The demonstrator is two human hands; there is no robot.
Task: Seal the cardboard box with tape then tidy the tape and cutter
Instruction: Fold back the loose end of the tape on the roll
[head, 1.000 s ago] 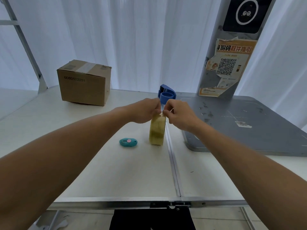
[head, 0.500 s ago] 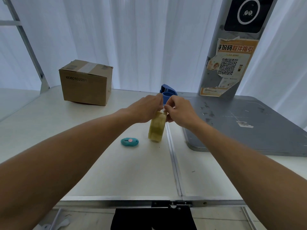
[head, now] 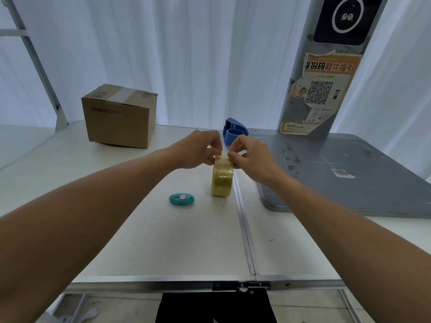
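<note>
A yellowish roll of tape stands on edge in the middle of the white table. My left hand and my right hand both pinch its top rim from either side. A teal cutter with a pink slider lies flat on the table just left of the roll. The cardboard box sits at the far left of the table, its top flaps closed with a strip of tape along the seam.
A blue tape dispenser stands behind my hands. A grey metal platform with a pillar carrying a QR poster fills the right side. A metal seam runs down the table. White curtains hang behind.
Both hands stay pinched on the top of the roll. The roll sits slightly further from the table's front edge than a second ago.
</note>
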